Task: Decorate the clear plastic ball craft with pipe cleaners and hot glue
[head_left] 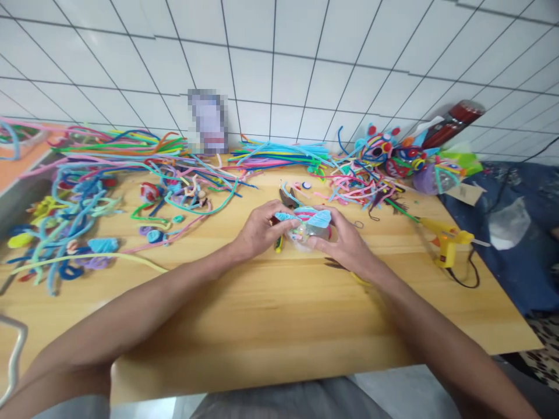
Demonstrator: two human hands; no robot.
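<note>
Near the table's middle, both my hands are closed around a small pipe-cleaner craft piece [311,220]. It has two light blue ear-like or wing-like flaps, pink and red strips between them, and a clear plastic-looking lower part. My left hand [260,229] grips its left side, thumb across the front. On the right side, my right hand [343,240] holds it with thumb and fingers. Dark-jawed pliers [287,199] lie just behind, partly hidden by the piece and my left hand. A cutting tool [336,264] with a yellow handle lies partly under my right wrist.
Loose pipe cleaners [82,198] cover the left side, with a bundle [279,156] along the tiled wall. A yellow glue gun [449,237] rests at the right edge, its cord hanging in a loop. Colourful finished-looking figures [379,148] and a dark red cylinder [458,119] stand back right.
</note>
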